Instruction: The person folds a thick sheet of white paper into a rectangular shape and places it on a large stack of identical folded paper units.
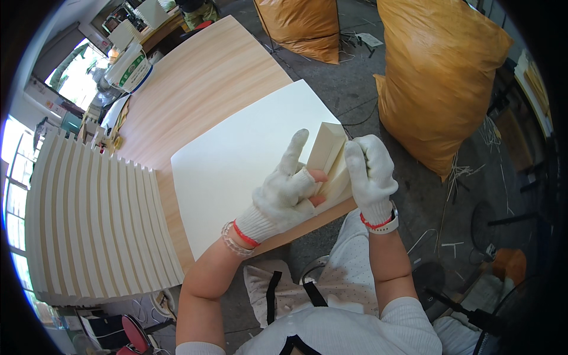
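Closest to me, at six o'clock, my forearms come in, a white band [389, 221] on the right wrist. My left hand [287, 192], gloved, sits at eight o'clock of the cream folded piece [323, 149]: two bare fingertips touch its side while one gloved finger points up toward twelve. Whether that hand truly clamps it I cannot tell. My right hand [373, 165] is at three o'clock, its grip closed, thumb and curled fingers apparently pinching the piece's right edge.

The piece lies slantwise over the right part of a white sheet [236, 160], by the near edge of the desk [201, 71]. To work it well, I would steady it lightly with the bare tips, press evenly along the length, and keep the wall square; squeezing hard could dent or skew it.

I see no print on the piece or the sheet. Farther out, between eight and nine, stands a ridged cream stack [97, 219], also without visible lettering. At ten o'clock a white tub [127, 71] bears a green printed label, too small and warped for me to read surely. Orange sacks [441, 71] at two and twelve show no clear writing.
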{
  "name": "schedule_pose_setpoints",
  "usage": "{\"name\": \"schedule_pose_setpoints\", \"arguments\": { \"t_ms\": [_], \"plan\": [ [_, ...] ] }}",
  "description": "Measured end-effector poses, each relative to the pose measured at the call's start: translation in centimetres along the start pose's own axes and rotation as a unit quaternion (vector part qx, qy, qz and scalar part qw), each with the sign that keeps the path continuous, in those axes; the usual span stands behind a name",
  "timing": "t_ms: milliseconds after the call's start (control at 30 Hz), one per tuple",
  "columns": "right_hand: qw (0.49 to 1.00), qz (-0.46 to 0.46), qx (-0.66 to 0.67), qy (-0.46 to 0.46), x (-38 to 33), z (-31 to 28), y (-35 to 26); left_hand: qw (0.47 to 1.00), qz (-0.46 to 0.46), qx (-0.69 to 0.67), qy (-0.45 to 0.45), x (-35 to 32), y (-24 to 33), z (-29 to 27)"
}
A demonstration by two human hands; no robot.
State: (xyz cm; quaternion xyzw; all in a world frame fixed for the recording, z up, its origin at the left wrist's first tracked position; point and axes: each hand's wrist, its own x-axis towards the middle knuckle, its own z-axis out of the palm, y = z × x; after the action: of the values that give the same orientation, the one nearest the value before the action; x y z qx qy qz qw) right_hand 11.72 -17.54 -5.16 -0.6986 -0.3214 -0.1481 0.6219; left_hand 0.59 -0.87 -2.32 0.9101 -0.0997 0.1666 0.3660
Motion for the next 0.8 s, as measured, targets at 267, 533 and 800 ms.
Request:
{"name": "schedule_pose_setpoints", "arguments": {
  "t_ms": [267, 533, 800],
  "plan": [
    [1.0, -0.008, 0.004, 0.002, 0.1, -0.1, 0.0, 1.0, 0.006, -0.014, -0.002, 0.0, -0.2, 0.1],
    [0.999, -0.028, 0.019, -0.001, 0.2, 0.1, 0.2, 0.993, 0.092, 0.076, -0.02, 0.3, -1.4, -0.1],
    [0.999, 0.002, 0.03, 0.015, 0.0, 0.2, 0.3, 1.0, -0.001, 0.021, -0.007, 0.0, -0.1, -0.1]
  ]
}}
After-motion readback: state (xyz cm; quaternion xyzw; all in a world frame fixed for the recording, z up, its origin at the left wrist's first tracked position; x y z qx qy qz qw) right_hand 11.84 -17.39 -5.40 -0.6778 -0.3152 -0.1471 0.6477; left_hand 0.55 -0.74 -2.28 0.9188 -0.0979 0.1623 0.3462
